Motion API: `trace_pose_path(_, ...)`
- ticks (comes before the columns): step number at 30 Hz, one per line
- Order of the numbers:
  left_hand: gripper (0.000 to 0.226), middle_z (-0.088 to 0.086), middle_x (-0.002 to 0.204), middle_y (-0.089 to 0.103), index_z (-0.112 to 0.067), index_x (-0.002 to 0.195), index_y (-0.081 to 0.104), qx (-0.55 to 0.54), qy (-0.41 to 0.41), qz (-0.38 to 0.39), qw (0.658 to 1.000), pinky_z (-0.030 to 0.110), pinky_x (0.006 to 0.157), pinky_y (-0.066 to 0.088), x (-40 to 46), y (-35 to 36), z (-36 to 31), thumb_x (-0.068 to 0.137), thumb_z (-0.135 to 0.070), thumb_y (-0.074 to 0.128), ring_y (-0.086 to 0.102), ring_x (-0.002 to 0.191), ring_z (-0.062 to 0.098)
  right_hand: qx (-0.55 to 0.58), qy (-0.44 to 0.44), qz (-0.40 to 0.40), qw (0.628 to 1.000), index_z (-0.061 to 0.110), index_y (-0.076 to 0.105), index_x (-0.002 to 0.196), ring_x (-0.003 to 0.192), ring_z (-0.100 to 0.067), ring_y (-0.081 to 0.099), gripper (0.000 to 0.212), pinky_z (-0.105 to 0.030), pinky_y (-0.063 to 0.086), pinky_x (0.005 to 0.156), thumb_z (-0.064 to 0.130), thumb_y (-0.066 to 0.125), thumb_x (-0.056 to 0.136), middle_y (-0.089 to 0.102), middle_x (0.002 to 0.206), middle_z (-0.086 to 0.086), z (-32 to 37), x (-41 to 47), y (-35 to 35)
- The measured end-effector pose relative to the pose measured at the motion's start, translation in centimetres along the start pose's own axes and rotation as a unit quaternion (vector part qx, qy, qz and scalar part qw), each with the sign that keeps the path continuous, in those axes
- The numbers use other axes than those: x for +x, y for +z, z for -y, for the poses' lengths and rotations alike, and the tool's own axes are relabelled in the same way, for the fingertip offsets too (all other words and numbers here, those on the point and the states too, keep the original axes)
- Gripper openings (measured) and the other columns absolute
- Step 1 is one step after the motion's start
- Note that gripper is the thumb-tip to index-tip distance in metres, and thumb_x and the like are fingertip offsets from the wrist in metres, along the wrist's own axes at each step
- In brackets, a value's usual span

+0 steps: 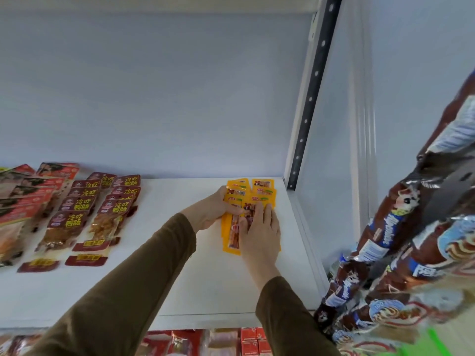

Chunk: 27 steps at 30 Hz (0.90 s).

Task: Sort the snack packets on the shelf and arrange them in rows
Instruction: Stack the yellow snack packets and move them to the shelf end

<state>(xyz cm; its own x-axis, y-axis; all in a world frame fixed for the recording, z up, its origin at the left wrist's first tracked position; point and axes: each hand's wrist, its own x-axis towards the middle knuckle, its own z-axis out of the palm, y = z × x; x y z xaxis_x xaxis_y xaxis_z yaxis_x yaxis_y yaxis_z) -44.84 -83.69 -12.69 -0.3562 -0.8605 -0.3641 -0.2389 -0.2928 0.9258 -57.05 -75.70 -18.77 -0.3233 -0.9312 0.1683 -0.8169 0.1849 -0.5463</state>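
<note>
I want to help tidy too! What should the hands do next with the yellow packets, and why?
Probably nudge the front yellow packets straight. The left hand grips their left edge, the right hand lies flat on top, and they sit a bit crooked in front of the two short rows behind on the shelf.

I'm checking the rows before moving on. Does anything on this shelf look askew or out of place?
Mostly tidy. The yellow packets under both hands overlap unevenly, still being squared. The dark red packets lie in two rows, their front packets slightly tilted. Nothing is spilled or torn.
</note>
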Motion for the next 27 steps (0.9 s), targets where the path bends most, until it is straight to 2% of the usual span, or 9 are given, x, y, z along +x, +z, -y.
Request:
trace_pose_path(3, 0.071, 0.003, 0.124, 0.070, -0.028, 0.139, 0.041, 0.000, 0.000, 0.017, 1.000, 0.036, 0.080, 0.059, -0.5, -0.4, 0.6, 0.085, -0.002, 0.079, 0.069, 0.111, 0.021, 0.008, 0.007, -0.004, 1.000, 0.019, 0.017, 0.159, 0.153, -0.026, 0.013, 0.063, -0.041, 0.016, 0.125, 0.047, 0.032, 0.105, 0.018, 0.167, -0.006, 0.1, 0.1, 0.1)
trace_pose_path(9, 0.077, 0.008, 0.127, 0.067, -0.025, 0.143, 0.036, 0.016, 0.033, -0.020, 0.999, 0.056, 0.096, 0.057, -0.8, -0.7, 0.9, 0.084, 0.005, 0.077, 0.069, 0.114, 0.028, 0.024, 0.022, -0.003, 0.999, 0.018, 0.011, 0.160, 0.154, -0.025, 0.009, 0.066, -0.041, 0.017, 0.125, 0.046, 0.034, 0.106, 0.014, 0.168, -0.004, 0.0, 0.2, 0.2)
trace_pose_path(13, 0.076, 0.009, 0.127, 0.068, -0.024, 0.142, 0.036, -0.017, 0.058, -0.039, 0.997, 0.049, 0.089, 0.061, -1.9, -2.5, 2.1, 0.084, 0.005, 0.077, 0.072, 0.108, 0.026, -0.029, 0.003, -0.005, 1.000, 0.016, 0.012, 0.160, 0.155, -0.028, 0.006, 0.067, -0.044, 0.012, 0.126, 0.049, 0.031, 0.105, 0.011, 0.168, -0.006, 0.2, -0.2, -0.3)
trace_pose_path(17, 0.072, 0.008, 0.124, 0.070, -0.023, 0.141, 0.037, -0.030, 0.083, -0.053, 0.995, 0.043, 0.087, 0.061, -3.5, -4.4, 3.2, 0.086, -0.001, 0.078, 0.074, 0.106, 0.024, -0.030, -0.038, -0.052, 0.997, 0.017, 0.021, 0.159, 0.155, -0.028, 0.009, 0.062, -0.048, 0.004, 0.125, 0.046, 0.030, 0.106, 0.017, 0.167, -0.006, 1.9, -0.5, -1.4)
trace_pose_path(21, 0.069, 0.004, 0.126, 0.070, -0.027, 0.141, 0.040, -0.040, 0.096, -0.070, 0.992, 0.044, 0.094, 0.060, -5.4, -6.7, 4.0, 0.086, -0.009, 0.079, 0.072, 0.110, 0.022, -0.004, -0.070, -0.086, 0.994, 0.017, 0.030, 0.155, 0.148, -0.029, 0.027, 0.053, -0.046, 0.027, 0.121, 0.026, 0.043, 0.105, 0.037, 0.158, -0.005, 4.6, 0.8, -1.9)
trace_pose_path(24, 0.066, 0.003, 0.123, 0.072, -0.026, 0.140, 0.043, -0.052, 0.108, -0.082, 0.989, 0.043, 0.093, 0.060, -6.8, -8.3, 4.8, 0.087, -0.008, 0.078, 0.072, 0.111, 0.024, -0.054, -0.078, -0.018, 0.995, 0.014, 0.034, 0.152, 0.137, -0.032, 0.038, 0.053, -0.042, 0.035, 0.111, 0.014, 0.047, 0.101, 0.050, 0.147, -0.008, 6.5, 3.9, -1.6)
trace_pose_path(27, 0.063, 0.005, 0.119, 0.074, -0.021, 0.137, 0.045, -0.084, 0.125, -0.091, 0.984, 0.042, 0.089, 0.060, -8.1, -9.7, 5.7, 0.086, -0.001, 0.076, 0.073, 0.109, 0.028, -0.146, -0.061, 0.074, 0.985, 0.011, 0.041, 0.144, 0.135, -0.035, 0.038, 0.045, -0.044, 0.036, 0.106, 0.018, 0.046, 0.099, 0.052, 0.143, -0.013, 8.0, 6.9, -0.8)
